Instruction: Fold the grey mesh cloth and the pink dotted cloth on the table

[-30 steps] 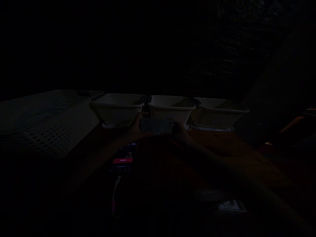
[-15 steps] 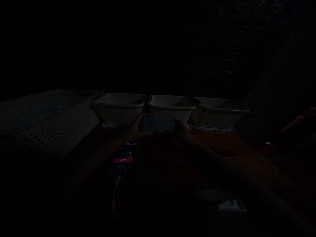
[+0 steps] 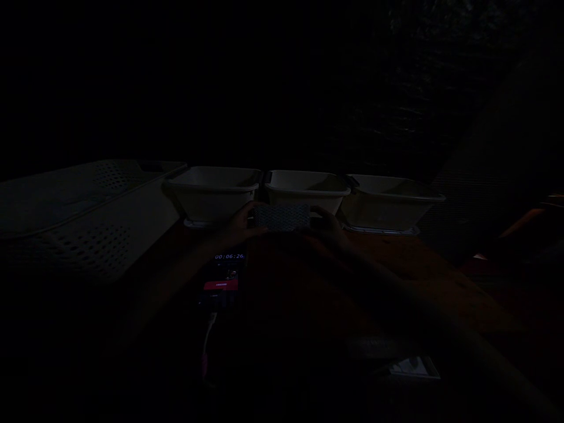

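Note:
The scene is very dark. Between my hands is a small, light grey-blue rectangular block (image 3: 282, 217) with a patterned face; its exact kind is too dark to make out. My left hand (image 3: 247, 222) grips its left end, thumb below and fingers above. At the right end my right hand (image 3: 325, 226) holds it in the same way. Directly behind the block stands the middle white tub (image 3: 304, 192). Below my left wrist lies a phone (image 3: 222, 285) with a lit timer screen and a pale cable (image 3: 208, 332) running from its near end.
A white tub (image 3: 211, 200) stands to the left of the middle one, and another tub (image 3: 388, 211) to its right. At far left is a large perforated white basket (image 3: 145, 229). A flat shiny packet (image 3: 414, 367) lies near the front right of the wooden table (image 3: 423, 282).
Both hands have raised the patterned block slightly. More of the phone's timer digits now show beside my left forearm. The tubs and basket stand as before.

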Demonstrator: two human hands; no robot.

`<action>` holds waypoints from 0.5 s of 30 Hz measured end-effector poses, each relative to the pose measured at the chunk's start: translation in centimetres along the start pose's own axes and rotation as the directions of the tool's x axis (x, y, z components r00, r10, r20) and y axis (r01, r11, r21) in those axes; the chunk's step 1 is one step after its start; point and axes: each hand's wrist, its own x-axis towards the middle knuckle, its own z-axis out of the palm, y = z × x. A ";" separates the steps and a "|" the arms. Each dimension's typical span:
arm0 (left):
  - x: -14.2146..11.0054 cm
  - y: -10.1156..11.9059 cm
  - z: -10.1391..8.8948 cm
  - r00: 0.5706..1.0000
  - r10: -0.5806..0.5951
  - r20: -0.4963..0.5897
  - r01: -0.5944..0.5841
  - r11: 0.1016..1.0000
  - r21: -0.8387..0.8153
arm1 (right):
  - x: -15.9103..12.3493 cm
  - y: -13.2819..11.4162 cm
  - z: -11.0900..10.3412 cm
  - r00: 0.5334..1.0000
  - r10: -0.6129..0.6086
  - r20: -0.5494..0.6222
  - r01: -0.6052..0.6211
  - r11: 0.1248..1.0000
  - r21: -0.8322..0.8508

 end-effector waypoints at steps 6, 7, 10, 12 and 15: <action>0.1 -0.4 -0.3 1.000 0.005 -0.009 -0.005 1.000 -0.023 | 0.0 -0.1 -0.5 1.000 -0.007 -0.013 0.007 1.000 -0.029; 0.1 -0.4 -0.2 1.000 0.002 -0.015 -0.002 0.999 -0.034 | 0.1 0.0 -0.6 1.000 -0.010 -0.009 0.010 0.999 -0.038; 0.1 -0.3 -0.2 0.999 -0.021 -0.031 0.019 0.998 -0.062 | 0.2 0.2 -0.6 1.000 -0.009 -0.009 0.009 0.999 -0.050; 0.2 -0.3 -0.2 0.999 -0.038 -0.027 0.036 0.997 -0.066 | 0.3 0.3 -0.6 1.000 0.005 -0.010 -0.005 1.000 -0.029; 0.3 -0.3 -0.3 0.998 -0.046 -0.039 0.043 0.997 -0.064 | 0.2 0.2 -0.6 0.999 0.035 0.024 -0.034 0.999 -0.008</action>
